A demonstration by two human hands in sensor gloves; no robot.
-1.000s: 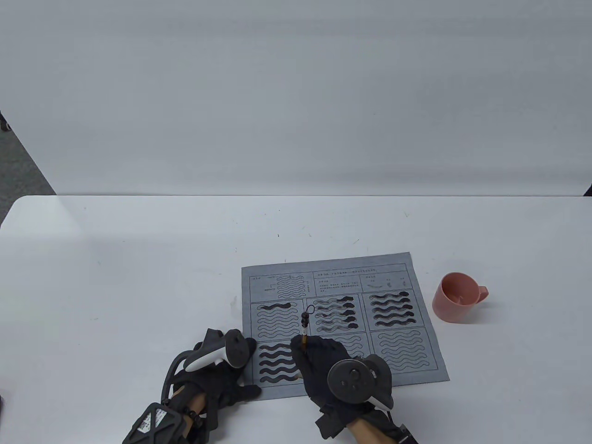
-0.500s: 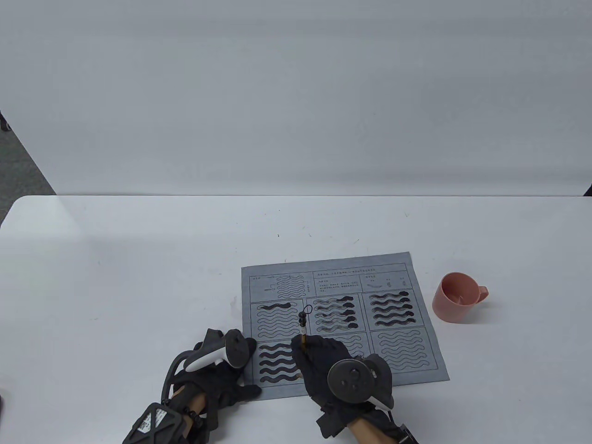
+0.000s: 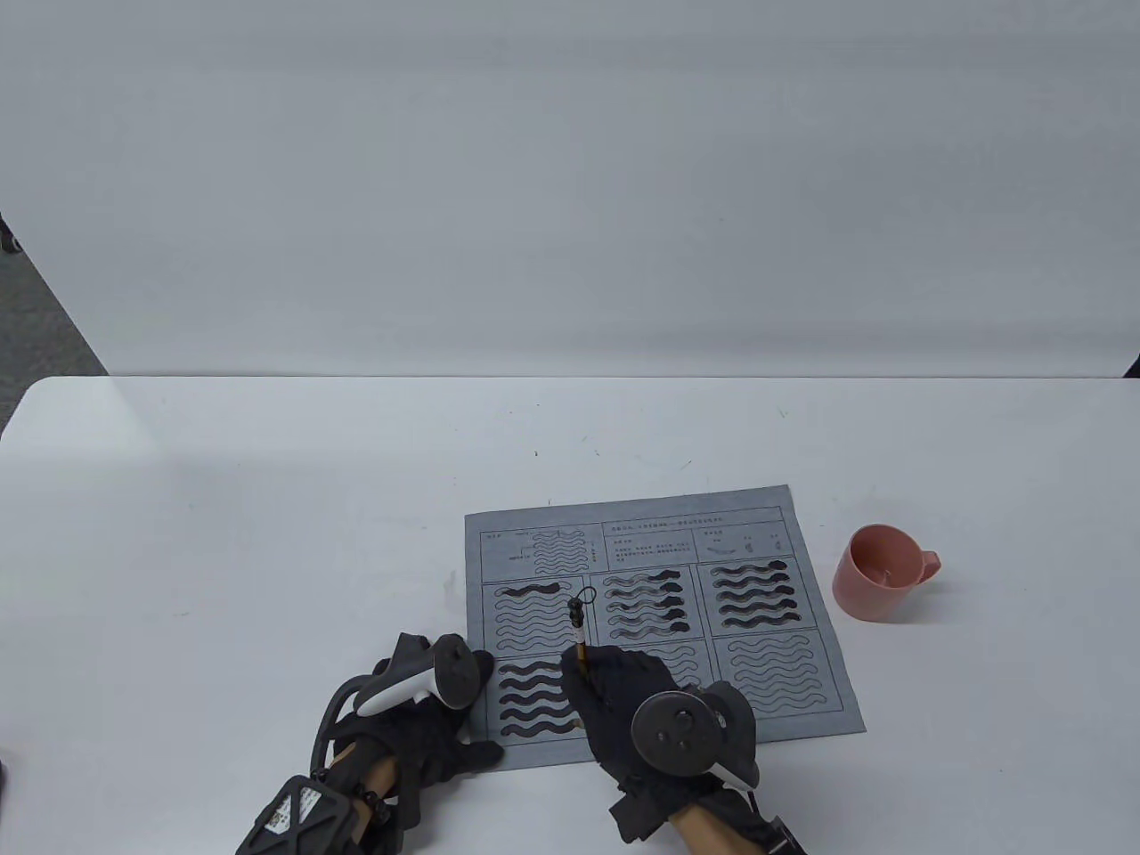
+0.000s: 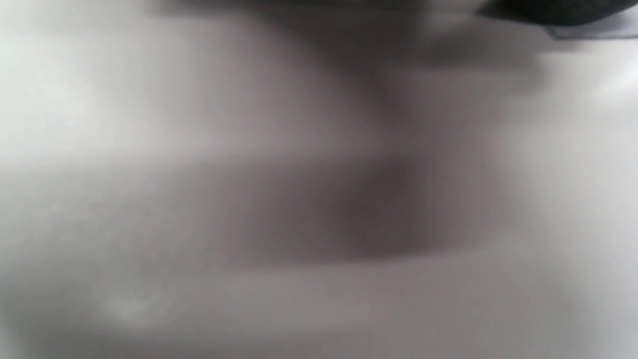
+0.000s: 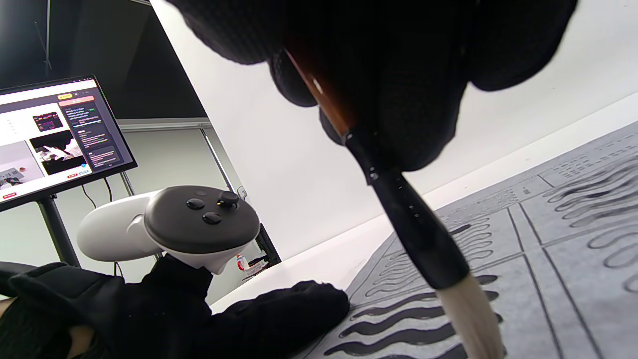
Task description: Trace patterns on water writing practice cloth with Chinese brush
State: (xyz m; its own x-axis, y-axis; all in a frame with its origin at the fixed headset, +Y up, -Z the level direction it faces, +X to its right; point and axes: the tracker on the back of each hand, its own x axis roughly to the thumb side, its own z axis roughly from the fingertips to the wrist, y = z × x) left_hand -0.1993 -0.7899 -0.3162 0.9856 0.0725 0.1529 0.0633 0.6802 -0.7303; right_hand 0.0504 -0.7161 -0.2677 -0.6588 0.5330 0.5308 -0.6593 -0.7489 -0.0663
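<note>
A grey water writing cloth (image 3: 775,525) printed with wavy-line panels lies on the white table; several waves are dark and wet. My right hand (image 3: 614,690) grips a Chinese brush (image 3: 579,637) over the cloth's lower left panel. In the right wrist view the brush (image 5: 413,224) slants down and its pale bristle tip (image 5: 471,319) is at the cloth (image 5: 558,249). My left hand (image 3: 427,712) rests flat on the table with fingertips (image 3: 481,663) on the cloth's left edge; it also shows in the right wrist view (image 5: 279,319). The left wrist view is a blur.
A pink cup (image 3: 877,570) lies tilted on the table to the right of the cloth. The white table (image 3: 267,534) stretches left and back. A monitor on a stand (image 5: 55,134) stands beyond the table's left side.
The brush's top end has leaned a little to the left and toward me. Both hands stay in place.
</note>
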